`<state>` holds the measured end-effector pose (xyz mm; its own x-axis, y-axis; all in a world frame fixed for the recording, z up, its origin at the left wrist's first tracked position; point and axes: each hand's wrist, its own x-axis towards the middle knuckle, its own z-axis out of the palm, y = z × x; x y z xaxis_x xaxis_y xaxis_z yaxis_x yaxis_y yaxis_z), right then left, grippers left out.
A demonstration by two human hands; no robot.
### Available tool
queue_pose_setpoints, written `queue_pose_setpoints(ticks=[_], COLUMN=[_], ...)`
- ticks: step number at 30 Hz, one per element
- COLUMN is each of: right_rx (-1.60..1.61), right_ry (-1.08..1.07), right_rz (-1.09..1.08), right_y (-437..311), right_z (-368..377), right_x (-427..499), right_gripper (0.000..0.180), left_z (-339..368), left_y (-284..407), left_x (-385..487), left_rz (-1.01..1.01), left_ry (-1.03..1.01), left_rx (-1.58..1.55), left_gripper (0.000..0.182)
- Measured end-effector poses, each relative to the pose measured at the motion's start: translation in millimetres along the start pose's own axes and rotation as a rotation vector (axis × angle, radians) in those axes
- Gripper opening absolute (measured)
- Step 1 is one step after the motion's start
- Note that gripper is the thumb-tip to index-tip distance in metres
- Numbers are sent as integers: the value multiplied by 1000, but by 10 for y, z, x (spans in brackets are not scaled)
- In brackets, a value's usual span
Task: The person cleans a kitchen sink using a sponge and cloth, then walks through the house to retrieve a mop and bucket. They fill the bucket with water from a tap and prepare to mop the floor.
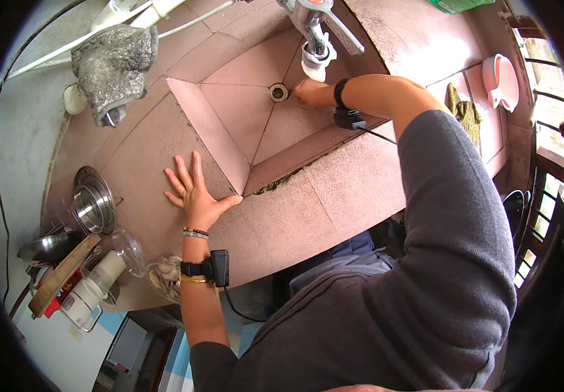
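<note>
My left hand [199, 198] lies with fingers spread on the pink tiled counter [282, 225], its thumb at the near corner of the sink. It holds nothing. My right hand [313, 93] reaches down into the pink tiled sink [237, 112], beside the round drain [278, 92]. Its fingers are curled and partly hidden, so whether they grip something cannot be told. Above that hand hangs a chrome faucet [313, 29] with a whitish cover [315, 68] around its spout.
A grey cloth [115, 68] hangs over a white pipe at upper left. Steel bowls [94, 203], a wooden cutting board [64, 274] and a container of pale food [164, 277] stand at left. At right are a pink-and-white dipper [501, 83] and dark gloves [465, 112].
</note>
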<state>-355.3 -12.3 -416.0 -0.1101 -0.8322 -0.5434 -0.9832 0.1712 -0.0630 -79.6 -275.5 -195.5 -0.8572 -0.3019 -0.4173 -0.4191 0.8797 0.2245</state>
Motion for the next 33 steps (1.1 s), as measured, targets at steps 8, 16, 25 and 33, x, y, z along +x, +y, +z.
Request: queue_pose_setpoints(ticks=[8,16,25,33], right_rx=[312,305,394,137], right_ry=[28,15,57,-113], right_rz=[-70,-348,-415,-602], right_y=[-135,-797,-1277,-259], right_z=[-201,-468,-401,-28], right_x=[-48,800,943,-31], right_gripper=[11,13,18,11], left_z=[13,0,15,25], left_y=[-11,-14,-27,-56], left_x=[2,4,-25,-9], left_rz=[-7,-30,-5,-10], left_ry=[-4,-17,24,6], left_rx=[15,17,-35,-8], left_gripper=[135,135,134,132])
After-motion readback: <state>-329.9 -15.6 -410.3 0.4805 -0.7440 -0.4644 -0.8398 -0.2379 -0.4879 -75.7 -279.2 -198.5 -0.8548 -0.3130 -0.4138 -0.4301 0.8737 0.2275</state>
